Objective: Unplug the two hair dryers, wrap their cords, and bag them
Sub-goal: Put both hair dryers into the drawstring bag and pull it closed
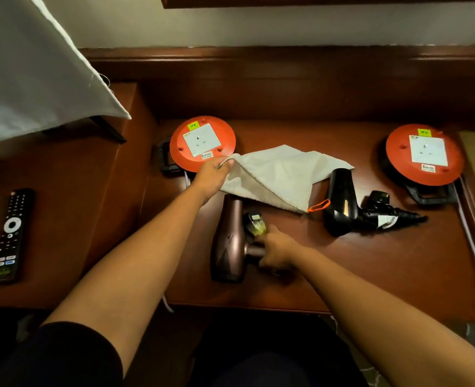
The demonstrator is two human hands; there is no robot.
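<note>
Pinching the upper-left corner of a pale cloth bag (279, 175), the left hand (212, 175) lifts that edge off the wooden desk (370, 275), fingers curled round the fabric. The right hand (278, 251) is closed round the handle of a bronze-pink hair dryer (229, 241), which lies flat at about 6 o'clock from the bag, its barrel end tucked under the bag's lower edge. Its plug (255, 223), with cord bundled by it, sits just beside the handle, touching the right hand's fingers. A black hair dryer (341, 202) lies at 3 o'clock from the bag, just beside the bag's orange drawstring loop (318, 205), with its wrapped cord and plug to its right. Two orange cord reels sit further out: one (202, 143) at 10 o'clock from the bag, one (424, 155) at 3 o'clock, each with an empty white socket facing up. A remote control (12, 236) lies well apart at 9 o'clock.
</note>
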